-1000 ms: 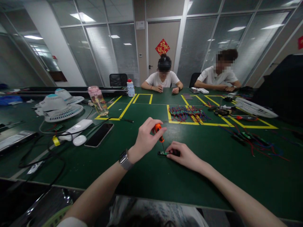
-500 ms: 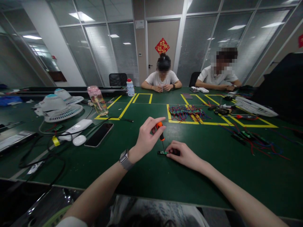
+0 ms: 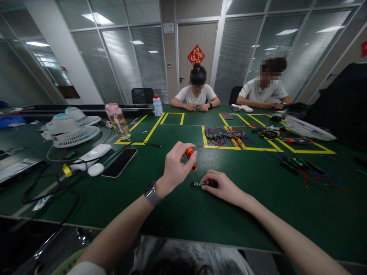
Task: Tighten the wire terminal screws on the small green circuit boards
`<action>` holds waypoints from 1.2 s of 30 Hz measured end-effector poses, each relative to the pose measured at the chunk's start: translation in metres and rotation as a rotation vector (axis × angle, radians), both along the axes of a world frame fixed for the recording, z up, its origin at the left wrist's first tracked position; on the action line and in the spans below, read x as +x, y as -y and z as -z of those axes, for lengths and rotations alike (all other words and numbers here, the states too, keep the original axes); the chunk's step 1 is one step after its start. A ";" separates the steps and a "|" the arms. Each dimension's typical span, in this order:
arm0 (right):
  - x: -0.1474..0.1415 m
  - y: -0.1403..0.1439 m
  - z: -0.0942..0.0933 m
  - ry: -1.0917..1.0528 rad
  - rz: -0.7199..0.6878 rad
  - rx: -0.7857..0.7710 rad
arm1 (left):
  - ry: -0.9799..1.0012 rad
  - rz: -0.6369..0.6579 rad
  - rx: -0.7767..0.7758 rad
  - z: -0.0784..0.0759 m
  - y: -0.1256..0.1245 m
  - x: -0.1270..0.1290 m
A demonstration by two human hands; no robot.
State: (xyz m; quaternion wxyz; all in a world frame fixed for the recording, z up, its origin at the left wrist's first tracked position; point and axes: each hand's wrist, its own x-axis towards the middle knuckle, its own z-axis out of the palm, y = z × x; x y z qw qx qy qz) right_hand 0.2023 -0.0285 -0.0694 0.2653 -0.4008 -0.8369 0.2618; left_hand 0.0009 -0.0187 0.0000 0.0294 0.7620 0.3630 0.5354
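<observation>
My left hand, with a watch on its wrist, grips a small orange-handled screwdriver held nearly upright. Its thin shaft points down onto a small green circuit board lying on the green table. My right hand rests on the table and pins the right end of that board with its fingertips.
A black phone, a white mouse, a white box, cables and two small fans lie at the left, with a pink bottle behind. Piles of wired boards lie in yellow-taped squares. Two people sit across the table.
My left fingers have shifted around the screwdriver handle, turning it in place. My right hand and the board have stayed where they were.
</observation>
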 end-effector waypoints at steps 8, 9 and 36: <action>0.000 0.000 0.000 -0.005 0.006 -0.005 | -0.026 0.082 0.043 0.001 0.001 0.002; 0.000 0.000 -0.001 -0.005 0.007 -0.006 | -0.035 0.064 0.053 0.001 0.001 0.002; 0.000 0.001 -0.001 -0.001 0.000 0.001 | -0.066 0.135 0.039 0.006 -0.001 0.000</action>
